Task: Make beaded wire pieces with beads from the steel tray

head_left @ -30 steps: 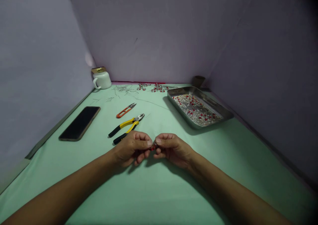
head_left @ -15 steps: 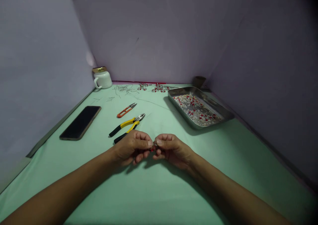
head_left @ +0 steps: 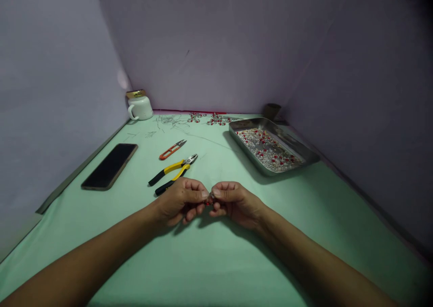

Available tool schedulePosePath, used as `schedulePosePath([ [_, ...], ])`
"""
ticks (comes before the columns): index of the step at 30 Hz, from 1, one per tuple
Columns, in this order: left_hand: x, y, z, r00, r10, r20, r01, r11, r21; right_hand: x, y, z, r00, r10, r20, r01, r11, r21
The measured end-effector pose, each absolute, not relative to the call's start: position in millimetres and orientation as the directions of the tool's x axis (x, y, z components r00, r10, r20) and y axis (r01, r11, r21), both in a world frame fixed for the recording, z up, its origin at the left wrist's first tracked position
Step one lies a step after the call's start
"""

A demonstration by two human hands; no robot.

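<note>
My left hand (head_left: 181,201) and my right hand (head_left: 233,202) meet fingertip to fingertip over the green table (head_left: 209,262). Both are closed in a pinch on a small beaded piece (head_left: 209,200) with red in it, mostly hidden by the fingers. Yellow-handled pliers (head_left: 172,172) lie just behind my left hand. An orange thread snipper (head_left: 172,149) lies a little farther back.
A metal tray (head_left: 306,152) of silver and red beads stands at the right. A black phone (head_left: 110,166) lies at the left, a white mug (head_left: 140,108) in the back left corner. Beaded pieces (head_left: 211,118) and thin wires (head_left: 171,122) lie along the back wall, beside a small dark cup (head_left: 271,110).
</note>
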State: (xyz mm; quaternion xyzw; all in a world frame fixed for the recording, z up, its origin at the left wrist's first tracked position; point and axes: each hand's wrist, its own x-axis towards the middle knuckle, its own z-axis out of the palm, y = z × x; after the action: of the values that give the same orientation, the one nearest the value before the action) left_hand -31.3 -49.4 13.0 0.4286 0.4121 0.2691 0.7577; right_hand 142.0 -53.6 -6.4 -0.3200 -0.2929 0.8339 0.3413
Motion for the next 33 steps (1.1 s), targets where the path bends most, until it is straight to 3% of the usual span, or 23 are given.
schedulePosePath([
  [6, -29.3, -51.5, 14.8, 0.501, 0.795, -0.343, -0.087, 0.440, 0.894, 140.0, -54.9, -5.7, -0.565, 0.771, -0.295, -0.408, -0.572, -0.712],
  [12, -26.0, -52.3, 15.7, 0.458, 0.854, -0.245, -0.178, 0.358, 0.916, 136.4, -56.7, -1.5, -0.473, 0.858, -0.202, -0.563, -0.471, -0.680],
  [21, -24.6, -54.4, 15.1, 0.420, 0.880, -0.223, -0.197, 0.328, 0.924, 134.8, -55.5, -5.6, -0.456, 0.873, -0.174, -0.551, -0.431, -0.715],
  [33, -22.1, -55.5, 22.6, 0.359, 0.906, -0.223, 0.087, 0.205, 0.975, 133.1, -58.7, -2.4, -0.320, 0.940, -0.115, -0.459, -0.260, -0.849],
])
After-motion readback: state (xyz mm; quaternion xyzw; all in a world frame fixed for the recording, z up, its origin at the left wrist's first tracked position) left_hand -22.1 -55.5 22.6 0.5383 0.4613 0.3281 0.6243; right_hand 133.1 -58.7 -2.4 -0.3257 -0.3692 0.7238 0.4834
